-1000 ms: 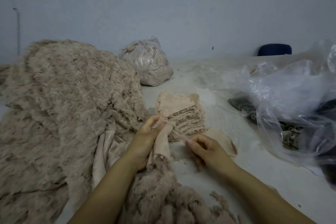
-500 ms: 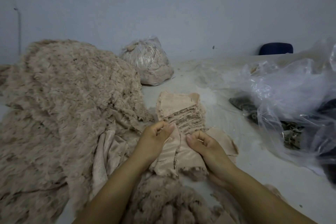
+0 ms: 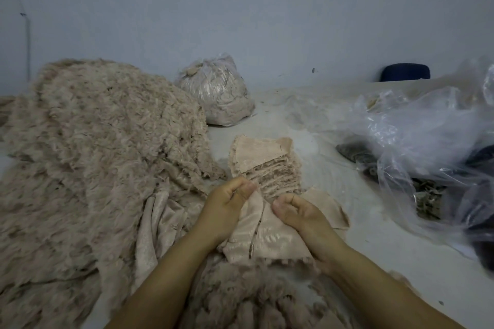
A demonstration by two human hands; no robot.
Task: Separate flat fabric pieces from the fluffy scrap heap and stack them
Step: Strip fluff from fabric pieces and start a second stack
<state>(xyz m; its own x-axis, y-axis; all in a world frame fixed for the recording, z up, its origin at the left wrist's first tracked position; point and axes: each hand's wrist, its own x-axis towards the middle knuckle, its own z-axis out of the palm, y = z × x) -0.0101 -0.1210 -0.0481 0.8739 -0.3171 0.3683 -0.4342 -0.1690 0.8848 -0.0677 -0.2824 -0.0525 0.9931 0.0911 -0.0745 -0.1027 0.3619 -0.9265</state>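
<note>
While one stack sits beyond, both hands' grips, left hand and right hand, pinch one flat piece.

Stack btwn heap left, bags right.

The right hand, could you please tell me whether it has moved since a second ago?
Yes. The right hand has shifted slightly up and toward the stack of flat pieces, its thumb now near the stack's front edge, fingers gripping the beige fabric piece.
</note>
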